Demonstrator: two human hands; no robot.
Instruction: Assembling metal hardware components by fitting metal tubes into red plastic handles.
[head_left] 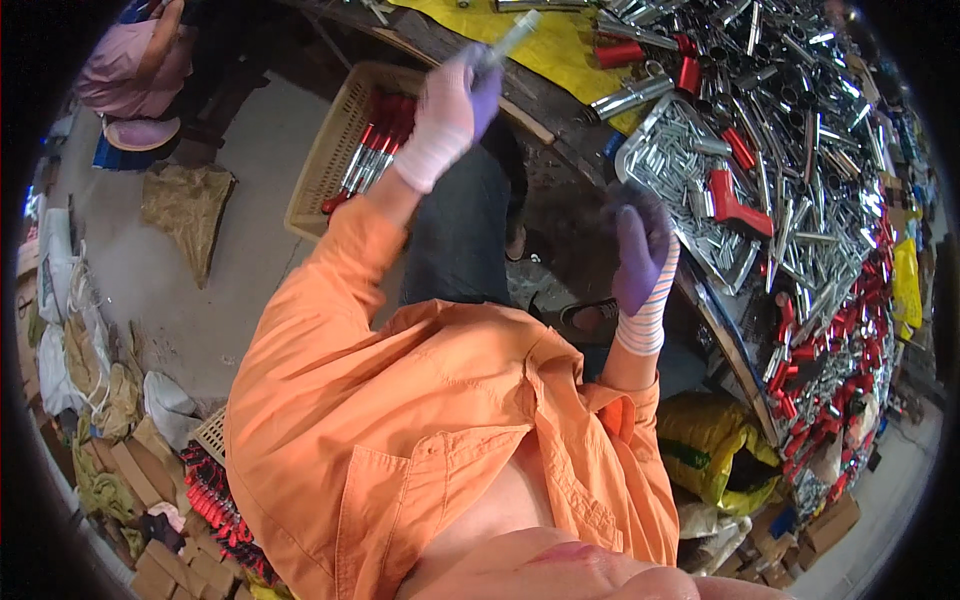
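My left hand [458, 102], in a pale glove with purple fingers, is raised over the table's near edge. Its fingers are closed round a silvery, rod-like metal piece [517, 34], smeared by motion. My right hand [642, 254], gloved in purple with a striped cuff, hovers beside a metal tray [626, 158] of small metal pins [672, 160]. Its fingertips are dark and blurred, so I cannot make out whether they hold anything. In the tray's right part lies a red gun-shaped handle [738, 204].
Shiny metal tubes and red handles [800, 365] heap the table at right. A yellow sheet [540, 48] covers its far part. A tan crate [330, 130] of red-handled tools stands left of my leg. A yellow sack [705, 430] lies below the table; another person [140, 65] sits far left.
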